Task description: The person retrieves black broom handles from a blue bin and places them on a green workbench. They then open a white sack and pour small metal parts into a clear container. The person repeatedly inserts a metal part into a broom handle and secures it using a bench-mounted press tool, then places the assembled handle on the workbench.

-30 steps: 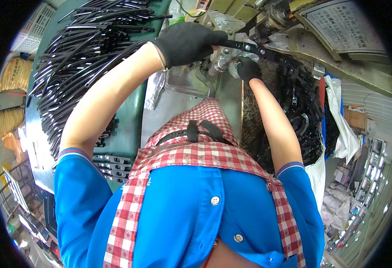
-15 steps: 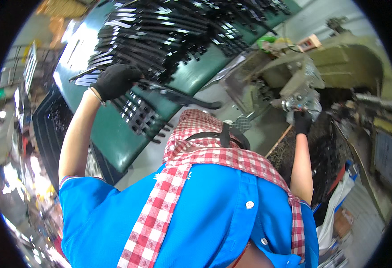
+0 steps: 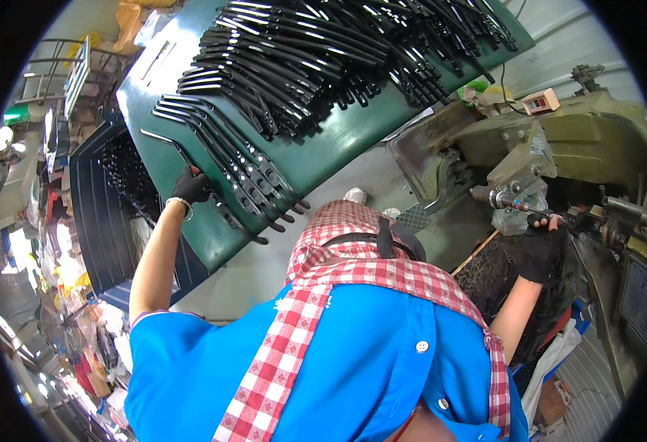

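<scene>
My left hand (image 3: 192, 184), in a black glove with bare fingertips, is closed around the middle of a bent black metal bar (image 3: 163, 137). The bar lies at the left of the green tabletop (image 3: 323, 151), its hooked end toward me. Beside it is a row of similar black bars (image 3: 224, 151) with flat, holed lower parts and curved tips. My right hand (image 3: 541, 250), gloved alike, is at the machine's metal tooling (image 3: 511, 199). Its fingers are curled near a thin metal rod, but what they hold is hard to make out.
A dense heap of black bars (image 3: 301, 62) covers the far tabletop. The green machine body (image 3: 589, 132) rises at the right, with a small pale box (image 3: 540, 102) on top. A dark blue bin (image 3: 106, 221) stands left of the table. A thin stick (image 3: 475, 252) leans below the machine.
My left hand has moved from the row's upper part to its left side, and a bar now lies there. My right hand has shifted slightly right and nearer. The view has tilted.
</scene>
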A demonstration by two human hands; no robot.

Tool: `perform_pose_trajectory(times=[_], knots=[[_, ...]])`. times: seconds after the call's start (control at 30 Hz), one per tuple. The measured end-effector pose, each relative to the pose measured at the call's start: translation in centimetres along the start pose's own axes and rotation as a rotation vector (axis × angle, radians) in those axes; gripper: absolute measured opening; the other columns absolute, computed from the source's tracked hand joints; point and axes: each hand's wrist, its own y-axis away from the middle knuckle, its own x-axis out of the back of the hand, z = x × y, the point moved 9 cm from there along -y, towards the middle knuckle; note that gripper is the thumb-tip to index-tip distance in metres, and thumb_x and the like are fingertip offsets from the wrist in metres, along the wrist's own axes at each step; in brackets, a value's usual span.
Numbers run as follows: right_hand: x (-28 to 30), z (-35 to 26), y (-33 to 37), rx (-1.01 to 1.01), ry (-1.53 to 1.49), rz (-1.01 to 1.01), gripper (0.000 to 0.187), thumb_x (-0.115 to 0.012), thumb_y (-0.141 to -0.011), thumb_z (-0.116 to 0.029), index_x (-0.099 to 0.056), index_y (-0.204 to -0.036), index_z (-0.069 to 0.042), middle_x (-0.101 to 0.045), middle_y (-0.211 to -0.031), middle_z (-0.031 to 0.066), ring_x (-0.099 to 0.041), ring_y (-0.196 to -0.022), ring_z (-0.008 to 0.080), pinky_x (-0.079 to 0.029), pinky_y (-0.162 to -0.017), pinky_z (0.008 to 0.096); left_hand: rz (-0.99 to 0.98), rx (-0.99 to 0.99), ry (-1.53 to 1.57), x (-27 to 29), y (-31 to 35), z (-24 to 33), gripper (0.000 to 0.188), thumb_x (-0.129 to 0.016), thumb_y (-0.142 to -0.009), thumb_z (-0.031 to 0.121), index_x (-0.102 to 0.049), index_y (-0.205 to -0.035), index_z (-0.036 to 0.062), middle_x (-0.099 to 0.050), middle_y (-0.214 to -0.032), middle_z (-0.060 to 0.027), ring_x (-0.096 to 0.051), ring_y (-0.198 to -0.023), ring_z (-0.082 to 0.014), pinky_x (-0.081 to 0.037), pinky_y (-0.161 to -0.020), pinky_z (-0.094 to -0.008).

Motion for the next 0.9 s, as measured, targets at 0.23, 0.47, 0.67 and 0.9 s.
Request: perform_pose_trajectory(times=[0.23,0.47,0.67,0.9], knots=[[-4.3,-1.9,2.1,-0.011,0.478,0.131,0.006,-0.057,-0.091,-0.007,-0.056,-0.097,-0.005,-0.055,-0.082,0.0036,-0.055,-0.076,0.0142,-0.049,-0.077,0.0312,0.332,-0.357,-0.241,4.9,-2.2,13.7,0.028,-0.065,-0.078,0.025,-0.056,-0.093,0.0028,-0.06,-0.087,-0.0147,-0.062,-0.076,-0.0265,-0.049,-0.069,-0.0382],[-7.0,-2.2,3.4,0.099,0.667,0.248,0.015,-0.061,-0.089,-0.01,-0.056,-0.1,0.0,-0.058,-0.084,0.0051,-0.057,-0.075,0.013,-0.048,-0.076,0.0269,0.316,-0.957,-0.279,3.5,-1.2,36.8,0.019,-0.062,-0.081,0.022,-0.061,-0.096,0.0107,-0.06,-0.099,-0.0124,-0.06,-0.086,-0.0331,-0.048,-0.073,-0.0403],[-3.3,-1.4,8.3,0.324,0.684,0.387,0.014,-0.063,-0.087,-0.013,-0.058,-0.096,-0.004,-0.057,-0.085,0.0029,-0.059,-0.074,0.0152,-0.05,-0.07,0.0302,0.588,-1.055,-0.508,1.3,-2.8,51.2,0.027,-0.064,-0.078,0.027,-0.062,-0.103,0.0165,-0.059,-0.111,-0.0134,-0.058,-0.099,-0.0344,-0.048,-0.081,-0.0432],[-1.9,3.4,14.3,0.13,0.702,0.328,0.006,-0.057,-0.088,-0.008,-0.057,-0.088,-0.002,-0.056,-0.081,0.003,-0.057,-0.074,0.0113,-0.051,-0.068,0.0281,0.401,-1.223,-0.595,1.7,-17.4,50.2,0.042,-0.059,-0.083,0.023,-0.054,-0.122,0.0112,-0.059,-0.115,-0.0182,-0.056,-0.107,-0.0357,-0.045,-0.088,-0.0423]])
